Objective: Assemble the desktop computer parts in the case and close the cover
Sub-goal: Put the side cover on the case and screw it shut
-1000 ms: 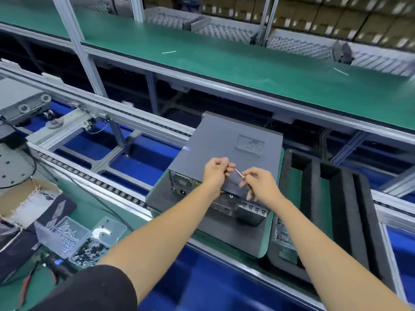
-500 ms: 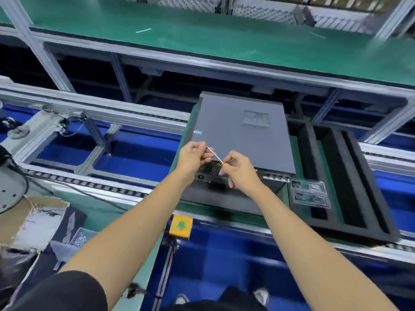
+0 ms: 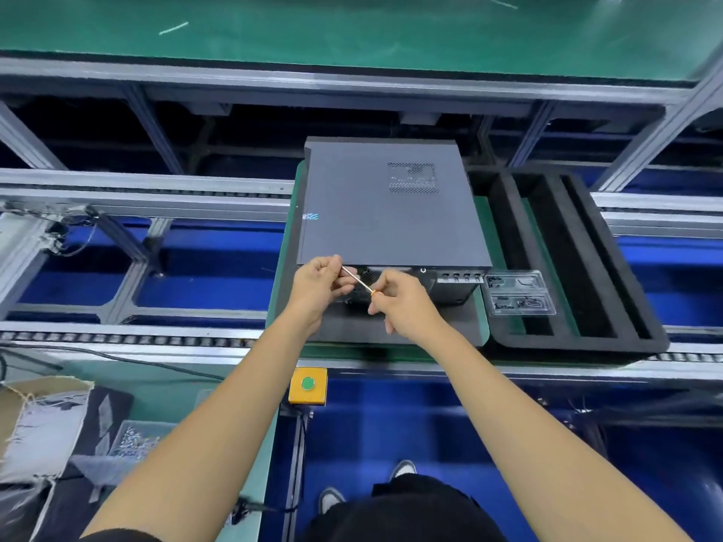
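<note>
Item: desktop computer case (image 3: pixel 387 213), dark grey, lying flat on a grey pad over a green pallet (image 3: pixel 483 307) on the conveyor line; cover (image 3: pixel 352 228) seated on top with its perforated vent patch toward the far right; rear panel with ports facing the person.

Left hand (image 3: pixel 319 285): reaching to the near left corner of the case, fingers curling and pinching the metal tip end of a small screwdriver (image 3: pixel 358 281).

Right hand (image 3: pixel 403 305): sitting just beside the left, in front of the rear panel, thumb and forefinger gripping the orange-collared handle end of the same screwdriver; remaining fingers hanging loosely downward. Shaft running diagonally between the two hands, tilting up toward the left.

Adjacent: black foam tray (image 3: pixel 579 267) with long slots, lying just right of the case, touching the pallet edge; clear plastic blister pack (image 3: pixel 518 293) of small fittings resting at its near left corner.

Foreground: yellow button box (image 3: pixel 308 386) with a green button sitting at the bench edge, near side of the conveyor. Clear bin of screws (image 3: pixel 135 440) and a torn cardboard box (image 3: pixel 35 420) standing at lower left. Green belt (image 3: pixel 352 29) running across the top.
</note>
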Demonstrator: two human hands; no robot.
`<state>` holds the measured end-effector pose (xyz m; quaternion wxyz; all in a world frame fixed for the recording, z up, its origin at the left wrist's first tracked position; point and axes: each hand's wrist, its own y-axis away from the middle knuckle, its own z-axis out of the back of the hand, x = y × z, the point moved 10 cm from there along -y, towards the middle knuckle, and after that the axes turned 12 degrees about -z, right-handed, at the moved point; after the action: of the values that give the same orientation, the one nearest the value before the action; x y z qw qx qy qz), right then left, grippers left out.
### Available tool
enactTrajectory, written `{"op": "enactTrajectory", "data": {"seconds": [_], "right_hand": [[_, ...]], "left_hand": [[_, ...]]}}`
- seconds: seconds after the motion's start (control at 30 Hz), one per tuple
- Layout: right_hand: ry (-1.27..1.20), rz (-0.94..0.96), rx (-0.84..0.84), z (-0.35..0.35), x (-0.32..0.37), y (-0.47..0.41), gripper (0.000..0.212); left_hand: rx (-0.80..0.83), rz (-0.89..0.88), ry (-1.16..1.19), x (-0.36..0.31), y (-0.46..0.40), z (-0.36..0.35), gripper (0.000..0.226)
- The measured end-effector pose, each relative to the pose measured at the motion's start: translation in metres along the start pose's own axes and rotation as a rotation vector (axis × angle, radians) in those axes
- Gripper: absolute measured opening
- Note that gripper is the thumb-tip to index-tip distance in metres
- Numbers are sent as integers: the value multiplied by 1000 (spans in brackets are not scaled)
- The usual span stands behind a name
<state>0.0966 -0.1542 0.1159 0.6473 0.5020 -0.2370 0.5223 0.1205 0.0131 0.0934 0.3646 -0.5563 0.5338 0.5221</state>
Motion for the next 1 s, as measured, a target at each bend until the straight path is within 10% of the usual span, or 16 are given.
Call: {"op": "enactTrajectory", "data": {"seconds": [1.0], "right_hand": [[-303, -314, -144, -22, -60, 11, 11]], "left_hand": [[-13, 325, 134, 52, 9, -24, 24]]}}
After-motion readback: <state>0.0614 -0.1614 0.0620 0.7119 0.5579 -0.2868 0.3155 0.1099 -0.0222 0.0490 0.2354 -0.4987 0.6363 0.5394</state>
